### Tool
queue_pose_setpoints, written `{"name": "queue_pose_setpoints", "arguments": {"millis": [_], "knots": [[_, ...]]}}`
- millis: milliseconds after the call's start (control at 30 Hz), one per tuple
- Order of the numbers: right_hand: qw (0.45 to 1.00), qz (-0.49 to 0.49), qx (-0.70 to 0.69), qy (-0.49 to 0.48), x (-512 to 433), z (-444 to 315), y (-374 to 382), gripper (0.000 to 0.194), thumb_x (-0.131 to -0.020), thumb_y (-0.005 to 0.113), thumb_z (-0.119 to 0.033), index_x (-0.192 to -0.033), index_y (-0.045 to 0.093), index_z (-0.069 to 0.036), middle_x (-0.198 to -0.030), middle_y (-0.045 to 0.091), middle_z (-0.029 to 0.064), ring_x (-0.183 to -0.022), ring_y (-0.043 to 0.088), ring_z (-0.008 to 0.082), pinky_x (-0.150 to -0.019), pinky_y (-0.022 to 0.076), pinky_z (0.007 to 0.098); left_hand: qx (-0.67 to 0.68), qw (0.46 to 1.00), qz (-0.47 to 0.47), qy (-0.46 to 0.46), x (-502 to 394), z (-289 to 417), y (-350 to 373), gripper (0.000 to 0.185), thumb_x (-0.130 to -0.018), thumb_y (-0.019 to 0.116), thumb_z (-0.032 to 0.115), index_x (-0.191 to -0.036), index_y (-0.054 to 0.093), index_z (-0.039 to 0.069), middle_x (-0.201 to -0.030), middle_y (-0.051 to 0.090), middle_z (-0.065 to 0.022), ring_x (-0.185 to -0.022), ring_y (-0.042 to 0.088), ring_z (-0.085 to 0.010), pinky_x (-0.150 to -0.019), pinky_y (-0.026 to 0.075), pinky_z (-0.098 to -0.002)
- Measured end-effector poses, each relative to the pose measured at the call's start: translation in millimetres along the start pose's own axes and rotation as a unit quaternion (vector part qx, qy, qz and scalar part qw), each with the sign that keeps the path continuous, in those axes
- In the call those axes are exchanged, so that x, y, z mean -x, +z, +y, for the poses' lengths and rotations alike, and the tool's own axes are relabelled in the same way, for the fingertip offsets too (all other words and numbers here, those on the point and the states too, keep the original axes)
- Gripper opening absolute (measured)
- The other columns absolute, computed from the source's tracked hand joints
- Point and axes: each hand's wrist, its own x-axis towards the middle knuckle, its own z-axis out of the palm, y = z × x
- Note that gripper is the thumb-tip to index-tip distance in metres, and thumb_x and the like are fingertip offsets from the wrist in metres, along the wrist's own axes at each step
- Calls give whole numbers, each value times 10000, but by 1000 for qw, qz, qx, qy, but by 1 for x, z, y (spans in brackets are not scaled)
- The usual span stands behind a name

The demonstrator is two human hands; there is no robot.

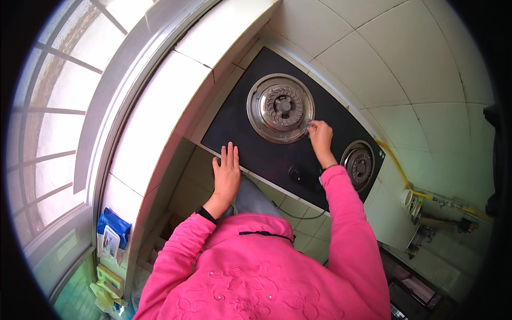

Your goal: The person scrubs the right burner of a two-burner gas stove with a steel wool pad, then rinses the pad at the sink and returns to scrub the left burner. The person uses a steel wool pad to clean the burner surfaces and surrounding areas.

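Before me is a black gas cooktop (pixel 256 140) with a large burner (pixel 285 106) in a round metal drip pan (pixel 256 116). My right hand (pixel 321 136) pinches a small bunch of wiry material, apparently a steel wool scourer (pixel 308 127), at the pan's lower right rim. Most of the scourer is hidden by my fingers. My left hand (pixel 227 168) lies palm down across the cooktop's front edge, fingers extended and holding nothing. A second burner (pixel 360 167) is partly behind my right sleeve. The black control knob (pixel 295 173) sits near the front edge.
A tiled ledge (pixel 160 104) runs beneath the barred window (pixel 60 96) on the left. A blue packet (pixel 114 226) rests on it. Tiled walls (pixel 384 60) border the cooktop's back. A yellow gas hose (pixel 394 164) curves along the right, near hanging utensils (pixel 424 236).
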Motion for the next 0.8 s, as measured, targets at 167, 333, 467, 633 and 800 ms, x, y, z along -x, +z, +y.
{"name": "queue_pose_setpoints", "arguments": {"millis": [167,333,467,633,800], "knots": [[1000,7,-22,20,10,5,4,203,-721,777,-73,-912,736,-21,-829,684,155,-779,679,338,-717,539,419,3,1000,14,-1,-1,-1,0,619,-816,565,81,-1410,429,-26,-1504,386,-187,-1343,428,-322,-1011,364,-510],[999,48,17,-19,-53,12,9,189,-717,781,-85,-890,737,-20,-788,681,160,-758,676,349,-709,539,430,3,1000,5,1,0,-1,0,617,-826,549,72,-1421,417,-29,-1511,369,-191,-1354,411,-326,-1018,360,-506],[998,24,39,-49,-70,6,5,239,-720,780,-117,-936,740,-25,-824,698,161,-751,688,332,-700,545,399,-3,1000,-1,4,0,-2,-1,613,-833,543,76,-1423,414,-29,-1514,365,-189,-1358,407,-323,-1021,359,-502],[999,-23,17,15,-9,3,-4,217,-717,779,-88,-917,740,-12,-812,696,169,-759,690,339,-713,546,408,2,1000,-1,6,0,-4,-1,612,-835,546,78,-1422,414,-29,-1511,371,-187,-1356,412,-321,-1020,360,-501],[999,-20,4,25,-13,6,0,230,-708,786,-85,-917,737,-3,-818,696,167,-763,692,323,-725,545,398,6,1000,-14,5,-1,-4,-4,619,-850,525,82,-1443,389,-35,-1530,334,-198,-1373,381,-336,-1036,351,-492]]}}
